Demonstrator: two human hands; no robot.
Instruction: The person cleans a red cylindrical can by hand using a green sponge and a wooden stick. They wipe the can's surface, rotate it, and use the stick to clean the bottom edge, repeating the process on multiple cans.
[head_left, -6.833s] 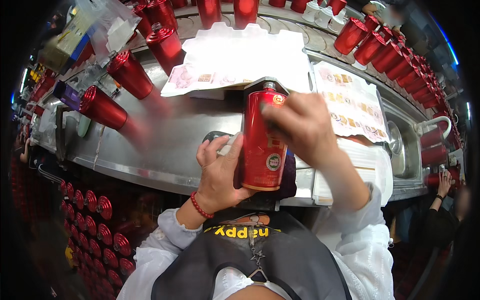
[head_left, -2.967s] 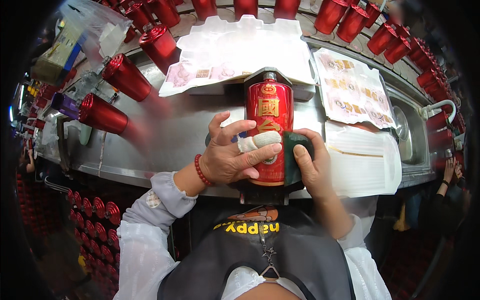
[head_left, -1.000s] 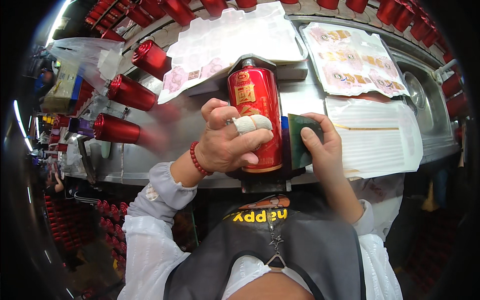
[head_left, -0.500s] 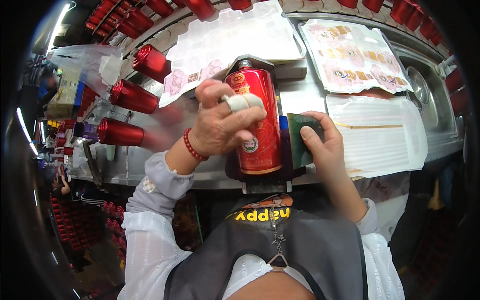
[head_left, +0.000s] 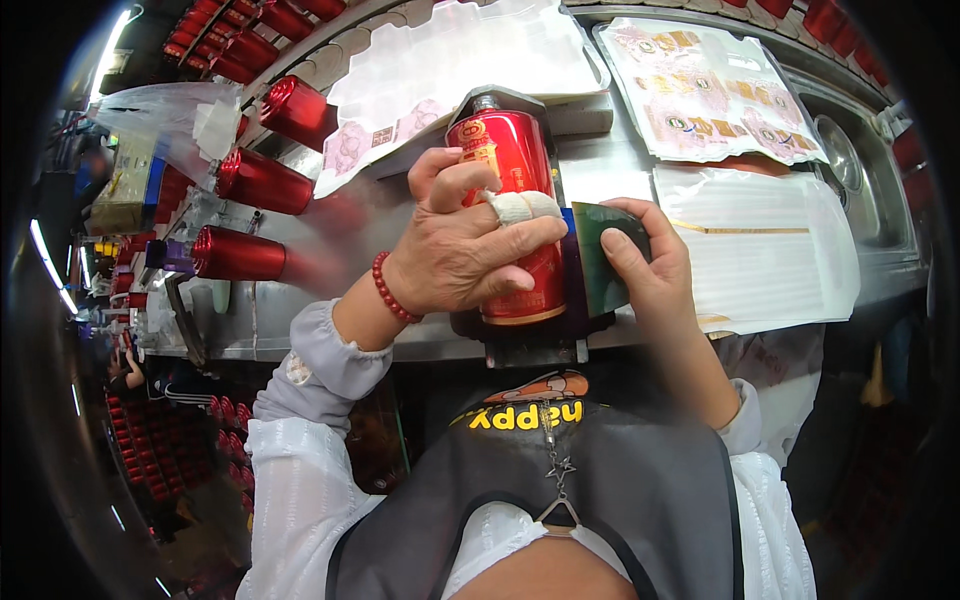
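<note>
A glossy red bottle [head_left: 525, 155] with gold print lies in a dark cradle [head_left: 538, 353], its neck pointing away from me. Across its middle reaches my left hand [head_left: 450, 240], fingers apart, with the pointing finger at the bottle's right side. A white wrap [head_left: 527, 207] is around one finger. The hand covers the lower label, and I see nothing held in it. Beside the bottle on the right, my right hand [head_left: 665, 265] grips a dark green flat scraper [head_left: 598, 260] between thumb and fingers. The scraper stands on edge close to the cradle.
Several red bottles [head_left: 265, 180] stick in from the left. Behind lies a white clear-backed sheet [head_left: 470, 60]; a decal sheet [head_left: 700, 95] is at the far right. Nearer is a white sheet with gold strips [head_left: 770, 270]. A metal sink [head_left: 845, 165] borders the right.
My left hand has slid right across the bottle, now covering the round green mark low on it. The right hand keeps the scraper in nearly the same place. The view has shifted slightly.
</note>
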